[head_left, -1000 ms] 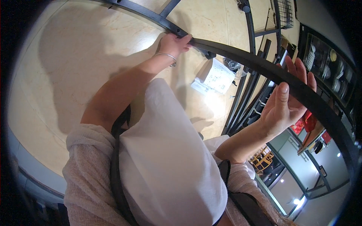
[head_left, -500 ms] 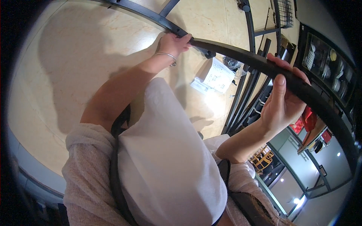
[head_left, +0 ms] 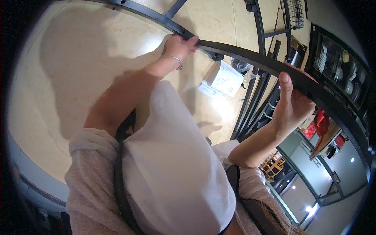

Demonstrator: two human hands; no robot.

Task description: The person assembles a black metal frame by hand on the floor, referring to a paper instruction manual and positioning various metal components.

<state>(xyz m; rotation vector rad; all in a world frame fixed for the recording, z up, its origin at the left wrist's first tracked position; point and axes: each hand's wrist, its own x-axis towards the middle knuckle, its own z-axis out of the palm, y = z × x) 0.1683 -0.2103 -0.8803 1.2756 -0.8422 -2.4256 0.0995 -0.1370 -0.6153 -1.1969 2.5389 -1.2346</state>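
A long black metal bar [head_left: 250, 57] runs from the upper middle to the right side, bowed by the lens. My left hand [head_left: 179, 47] is closed at its far end, where it meets another black frame bar [head_left: 149, 15]; the fingertips are partly hidden there. My right hand [head_left: 291, 102] grips the long bar farther right, thumb along the near face and fingers mostly hidden behind it. A small black fitting [head_left: 216, 56] sits under the bar near my left hand. Below lies an instruction sheet [head_left: 227, 79] on the tiled floor.
More black bars [head_left: 254, 102] stand or lie to the right of the sheet, beside a clear plastic bag [head_left: 239, 65]. A wire basket [head_left: 294, 15] is at the upper right. A glass-fronted cabinet [head_left: 340, 66] with dishes and a wooden chair [head_left: 273, 164] are on the right.
My right hand has shifted slightly along the bar; its thumb sits a little farther left and its fingers show less above the bar. My left hand stays in place.
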